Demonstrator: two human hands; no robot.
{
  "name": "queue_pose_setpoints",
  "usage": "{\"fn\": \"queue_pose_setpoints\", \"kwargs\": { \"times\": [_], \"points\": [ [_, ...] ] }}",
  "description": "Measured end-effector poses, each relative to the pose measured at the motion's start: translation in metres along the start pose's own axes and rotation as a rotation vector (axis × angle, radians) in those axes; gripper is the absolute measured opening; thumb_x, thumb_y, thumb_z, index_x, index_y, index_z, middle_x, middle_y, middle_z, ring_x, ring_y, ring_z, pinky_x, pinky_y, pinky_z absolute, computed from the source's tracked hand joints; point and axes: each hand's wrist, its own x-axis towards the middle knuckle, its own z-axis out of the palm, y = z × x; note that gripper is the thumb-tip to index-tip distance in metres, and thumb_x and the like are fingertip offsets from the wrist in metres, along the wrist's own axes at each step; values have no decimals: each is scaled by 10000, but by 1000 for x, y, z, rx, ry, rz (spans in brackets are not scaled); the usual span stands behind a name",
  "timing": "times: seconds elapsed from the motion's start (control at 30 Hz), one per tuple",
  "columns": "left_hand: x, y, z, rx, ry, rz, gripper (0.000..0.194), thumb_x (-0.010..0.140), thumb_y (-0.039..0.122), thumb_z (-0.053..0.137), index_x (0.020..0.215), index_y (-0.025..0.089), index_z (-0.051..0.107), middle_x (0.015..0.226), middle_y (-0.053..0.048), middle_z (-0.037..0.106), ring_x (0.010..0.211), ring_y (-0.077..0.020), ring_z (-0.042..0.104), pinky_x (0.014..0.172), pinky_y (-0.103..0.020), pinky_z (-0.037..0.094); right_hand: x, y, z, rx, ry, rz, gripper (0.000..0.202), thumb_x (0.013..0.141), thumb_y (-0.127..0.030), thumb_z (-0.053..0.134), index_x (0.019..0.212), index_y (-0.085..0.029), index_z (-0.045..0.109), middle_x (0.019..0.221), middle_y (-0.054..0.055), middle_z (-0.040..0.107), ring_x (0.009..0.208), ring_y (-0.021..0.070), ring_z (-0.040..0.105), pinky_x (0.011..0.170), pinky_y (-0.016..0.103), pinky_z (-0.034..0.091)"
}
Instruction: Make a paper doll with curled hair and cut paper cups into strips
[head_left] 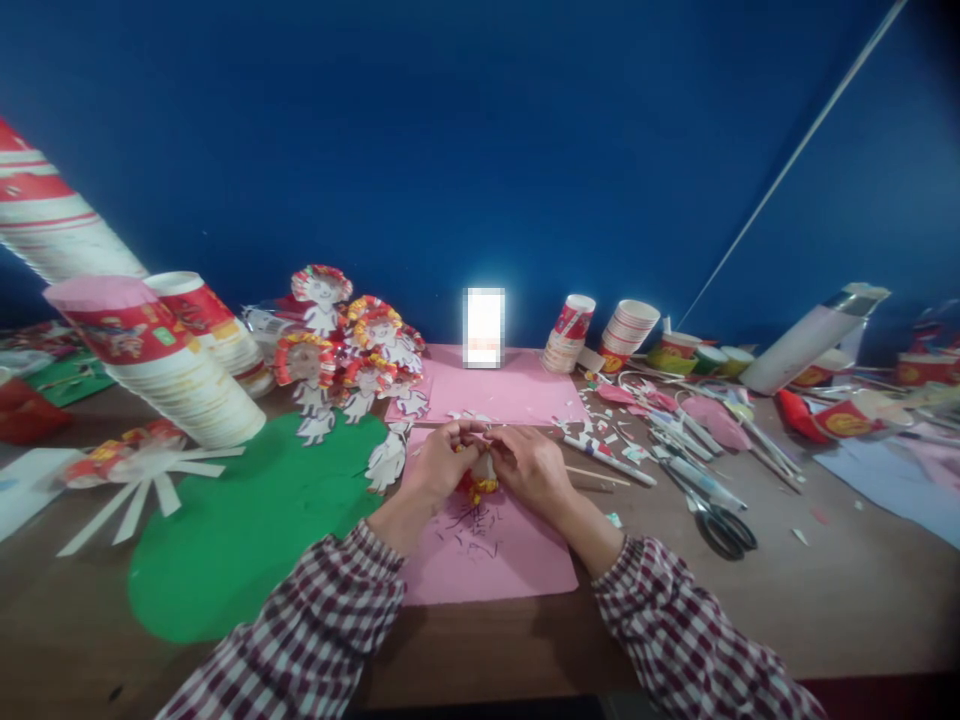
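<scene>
Both of my hands meet over a pink sheet (487,570) marked with dark pen strokes. My left hand (448,458) pinches the left side of a small red and yellow paper craft piece (480,490). Opposite it, my right hand (531,468) has its fingers closed on the same piece. Most of the piece is hidden behind my fingers; its crinkled red and yellow edge shows below them. Just left of my hands lies a white paper cut-out figure (388,458). A white marker (609,460) lies to the right of my right hand.
Left are a green sheet (247,540), white paper strips (161,480), leaning stacked paper cups (157,350) and several paper dolls (367,350). Black-handled scissors (724,525), paper scraps (626,440) and more cups (628,330) are on the right. A bright blurred rectangle (484,328) stands behind.
</scene>
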Motion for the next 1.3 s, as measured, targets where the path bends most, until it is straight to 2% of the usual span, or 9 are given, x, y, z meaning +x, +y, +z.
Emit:
{"fn": "queue_pose_setpoints", "kwargs": {
  "times": [1.3],
  "points": [
    [0,0,-1,-9,3,7,293,622,181,705,902,130,637,745,-30,666,697,-134,603,670,-253,465,0,0,-1,22,-7,1,174,827,-143,539,952,-216,636,924,36,705,868,180,635,786,280,477]
  ]
}}
